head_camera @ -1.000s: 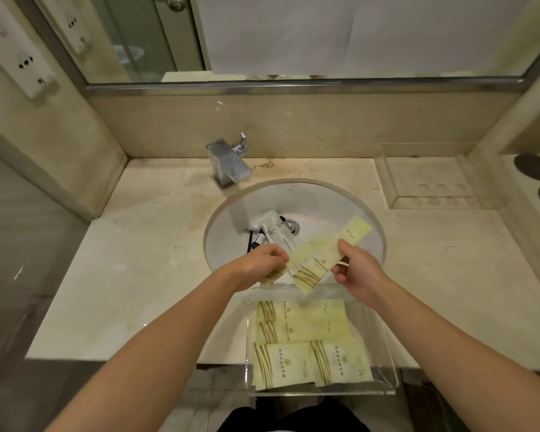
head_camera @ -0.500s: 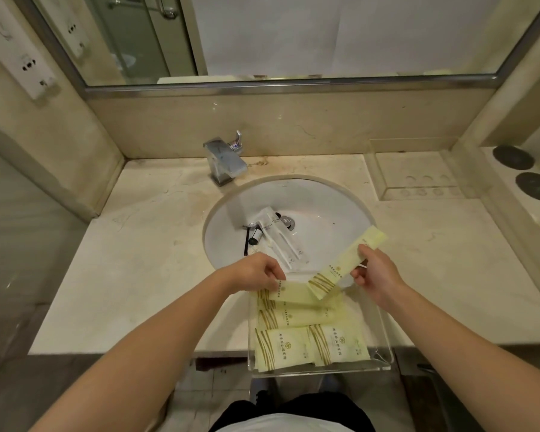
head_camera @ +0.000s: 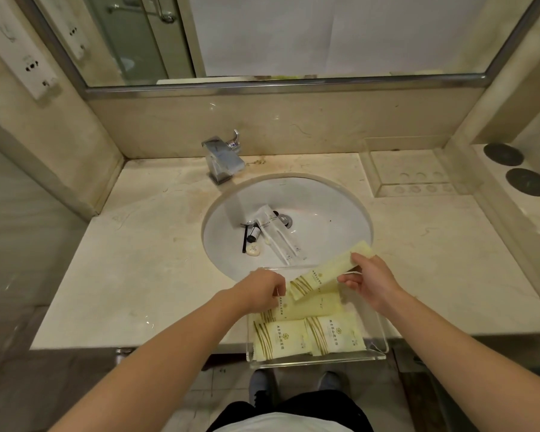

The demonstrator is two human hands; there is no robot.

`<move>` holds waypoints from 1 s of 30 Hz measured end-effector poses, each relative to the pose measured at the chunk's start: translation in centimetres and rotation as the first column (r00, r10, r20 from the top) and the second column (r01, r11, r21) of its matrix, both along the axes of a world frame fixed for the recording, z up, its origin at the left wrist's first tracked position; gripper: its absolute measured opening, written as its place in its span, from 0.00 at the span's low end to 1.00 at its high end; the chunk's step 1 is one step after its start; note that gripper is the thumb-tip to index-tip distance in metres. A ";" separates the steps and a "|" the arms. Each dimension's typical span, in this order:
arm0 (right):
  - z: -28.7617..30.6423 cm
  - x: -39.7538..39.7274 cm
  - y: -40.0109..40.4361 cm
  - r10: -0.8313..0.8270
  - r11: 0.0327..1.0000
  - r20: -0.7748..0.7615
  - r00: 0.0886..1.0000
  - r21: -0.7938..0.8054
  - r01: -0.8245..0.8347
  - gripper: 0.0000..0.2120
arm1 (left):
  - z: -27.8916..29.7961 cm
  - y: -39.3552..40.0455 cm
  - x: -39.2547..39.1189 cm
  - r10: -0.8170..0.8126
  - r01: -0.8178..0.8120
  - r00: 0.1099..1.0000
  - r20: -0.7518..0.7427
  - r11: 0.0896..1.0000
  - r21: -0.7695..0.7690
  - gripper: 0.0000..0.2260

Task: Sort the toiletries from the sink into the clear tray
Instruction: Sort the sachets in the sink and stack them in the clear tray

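Note:
A clear tray (head_camera: 378, 350) sits on the counter's front edge and overhangs it, holding several pale yellow packets (head_camera: 306, 336). My right hand (head_camera: 370, 282) pinches a long yellow packet (head_camera: 325, 272) tilted over the tray's back edge. My left hand (head_camera: 261, 289) presses its fingertips on another yellow packet (head_camera: 312, 307) lying in the tray. In the white sink (head_camera: 331, 213) lie two white wrapped packets (head_camera: 278, 235), a small dark bottle (head_camera: 253, 233), a black razor (head_camera: 245, 236) and a small oval soap (head_camera: 253, 248).
A chrome faucet (head_camera: 223, 160) stands behind the basin. A second clear tray (head_camera: 409, 176) sits at the back right of the marble counter (head_camera: 131, 275). Two dark round discs (head_camera: 515, 168) lie on the right ledge. A mirror runs along the back wall.
Both hands have come down from over the basin to the tray. The left hand's packet now lies in the tray. The right hand's packet moved rightward and lower.

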State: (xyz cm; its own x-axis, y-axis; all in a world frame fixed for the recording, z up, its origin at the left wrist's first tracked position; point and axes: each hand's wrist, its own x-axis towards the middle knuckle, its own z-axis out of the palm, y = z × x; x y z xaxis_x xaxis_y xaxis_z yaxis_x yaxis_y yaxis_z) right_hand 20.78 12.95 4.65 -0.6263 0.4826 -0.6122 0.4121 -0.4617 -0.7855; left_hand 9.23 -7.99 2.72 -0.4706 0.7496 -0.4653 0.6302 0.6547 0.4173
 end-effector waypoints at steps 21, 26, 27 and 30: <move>-2.5 -0.6 -3.6 0.211 0.192 0.689 0.693 0.666 -0.721 0.19 | 0.2 -0.4 -1.2 -0.051 0.022 0.968 -0.247 0.993 -0.120 0.07; -2.5 -0.4 -3.6 0.156 0.002 0.714 0.683 0.691 -0.723 0.22 | 0.2 -0.3 -1.4 -0.118 0.075 0.955 -0.273 0.984 -0.162 0.08; -2.4 -0.5 -3.6 0.175 -0.008 0.720 0.671 0.683 -0.731 0.21 | 0.2 -0.3 -1.5 -0.131 0.088 0.952 -0.276 0.982 -0.165 0.08; -2.2 -0.9 -3.7 0.238 -0.034 0.739 0.630 0.655 -0.755 0.16 | 0.3 -0.3 -1.7 -0.151 0.112 0.951 -0.271 0.982 -0.155 0.07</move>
State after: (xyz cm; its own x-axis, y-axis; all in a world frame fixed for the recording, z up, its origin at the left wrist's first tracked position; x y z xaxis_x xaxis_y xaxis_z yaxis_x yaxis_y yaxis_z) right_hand 19.88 9.26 2.46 -0.8701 0.4284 -0.2437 0.4658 0.8764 -0.1223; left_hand 7.51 -8.24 3.05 -0.4980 0.7527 -0.4307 0.7932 0.5961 0.1246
